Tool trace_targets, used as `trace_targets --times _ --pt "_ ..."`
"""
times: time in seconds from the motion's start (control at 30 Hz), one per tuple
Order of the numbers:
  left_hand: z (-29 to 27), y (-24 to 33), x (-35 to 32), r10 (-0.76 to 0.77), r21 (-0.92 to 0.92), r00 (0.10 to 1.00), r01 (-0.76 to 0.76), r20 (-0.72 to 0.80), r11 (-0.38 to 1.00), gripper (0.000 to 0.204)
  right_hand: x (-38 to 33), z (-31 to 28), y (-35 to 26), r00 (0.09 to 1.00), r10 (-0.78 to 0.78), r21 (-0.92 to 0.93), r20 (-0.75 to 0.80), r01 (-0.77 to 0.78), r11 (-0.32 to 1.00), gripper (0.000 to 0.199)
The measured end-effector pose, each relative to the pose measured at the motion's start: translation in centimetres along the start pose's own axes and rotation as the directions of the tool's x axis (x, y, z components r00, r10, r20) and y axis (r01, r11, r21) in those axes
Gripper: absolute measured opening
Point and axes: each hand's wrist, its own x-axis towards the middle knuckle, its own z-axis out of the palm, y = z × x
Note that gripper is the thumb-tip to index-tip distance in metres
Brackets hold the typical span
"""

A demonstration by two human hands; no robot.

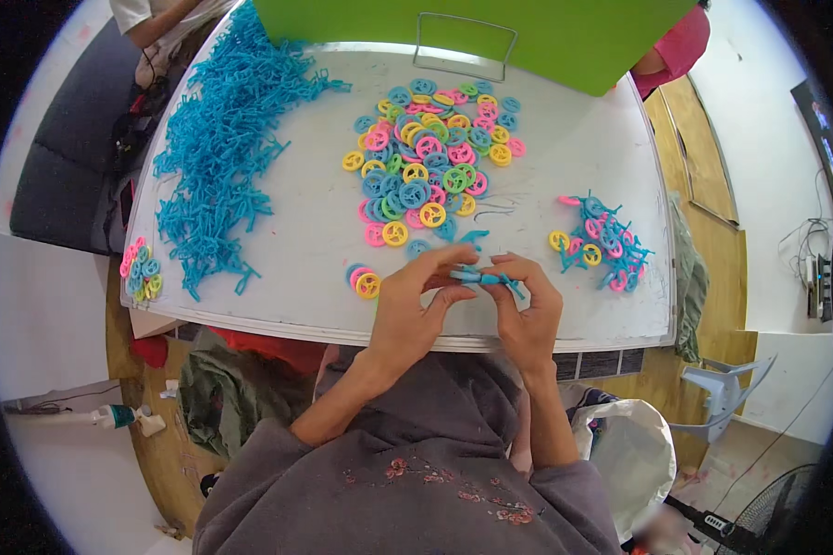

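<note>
I'm looking down over my own hooded grey top at a white table (565, 148), and both my hands meet just above its near edge, working a small blue plastic axle piece (479, 276). My left hand (415, 310) comes up from the lower middle with the wrist bent back, thumb and forefinger pinched on the left end of the blue piece; my right hand (530, 310) mirrors it, fingers curled in and pinched on the right end, so the part spans the small gap between the two sets of fingertips. Whether a wheel is already seated on it I cannot tell, the fingers cover most of it. To do this well, I judge the piece should be kept level and square between both pinches, pressed straight along its length rather than twisted, with the grip close to the ends so the thin plastic doesn't bow. Just left of my left hand lie two loose wheels (364, 280), pink and yellow, close at hand. Farther up the table is the big spread of coloured plastic wheels (430, 157) in pink, yellow, green and blue, well apart from a large heap of blue frame pieces (217, 157) on the left. To the right sits a smaller cluster of assembled pieces (602, 242), blue stems with wheels on. A green crate (546, 37) stands at the far edge, and a few more wheels (139, 268) rest at the table's left corner.
</note>
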Motion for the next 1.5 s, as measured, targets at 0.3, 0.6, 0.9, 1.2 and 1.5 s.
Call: trace_targets --times 0.3,0.6,0.9,1.2,1.5 --pt "0.1 -1.6 -0.5 0.243 0.251 0.97 -0.237 0.007 0.939 0.027 -0.1 -0.1 -0.6 0.99 -0.144 -0.131 0.001 0.143 0.981 0.02" --pt "-1.3 -2.5 2.2 0.227 0.696 0.973 -0.184 0.031 0.694 0.034 5.2 -8.8 3.2 0.986 -0.041 -0.568 -0.16 -0.058 0.821 0.025" --pt "-1.0 -4.1 3.0 0.322 0.664 0.939 -0.317 0.12 0.678 0.02 4.5 -3.7 1.6 0.959 -0.283 -0.515 0.028 0.256 0.818 0.048" --pt "-1.4 -0.9 2.9 0.203 0.463 0.971 -0.238 0.125 0.854 0.013 4.2 -0.5 0.7 0.885 -0.453 -0.427 0.106 0.452 0.783 0.033" --pt "0.0 -1.5 1.7 0.204 0.568 0.978 -0.186 0.033 0.801 0.022 1.6 -1.1 2.9 0.991 0.098 -0.009 -0.092 -0.099 0.995 0.019"
